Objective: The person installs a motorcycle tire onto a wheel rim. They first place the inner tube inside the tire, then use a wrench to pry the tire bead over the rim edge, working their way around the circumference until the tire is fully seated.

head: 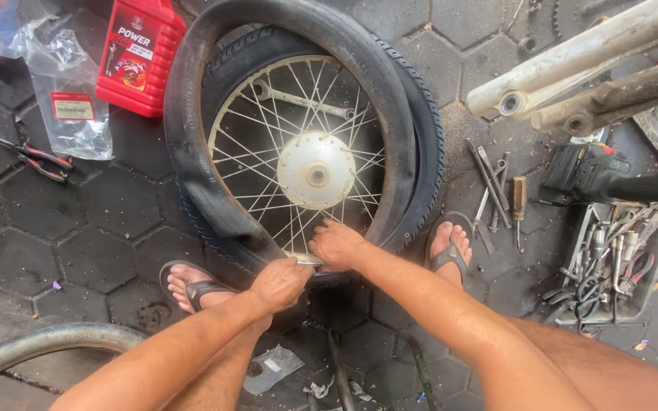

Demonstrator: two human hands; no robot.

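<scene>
The left hand (279, 283) is curled into a fist around a thin metal lever (304, 261), at the near edge of the wheel (316, 169). The right hand (336, 245) sits just beside it, fingers bent and pressed down on the rim where the lever goes in; the two hands almost touch. The lever's long axis runs roughly left to right, its visible end pointing toward the right hand.

The wheel lies flat on the paved floor (93, 251), hub (316, 170) up, spokes fanning out to the pale rim. The tyre (420, 129) is still round the far and right side, and a black tube (192, 137) bulges out over the left and top. A sandalled foot stands on either side of the wheel's near edge.

A red oil bottle (140, 53) lies beyond the wheel to the left, next to a clear plastic bag (66, 91) and red-handled pliers (36, 158). Loose wrenches (490, 186) lie to the right, near a tray of tools (611, 262).
</scene>
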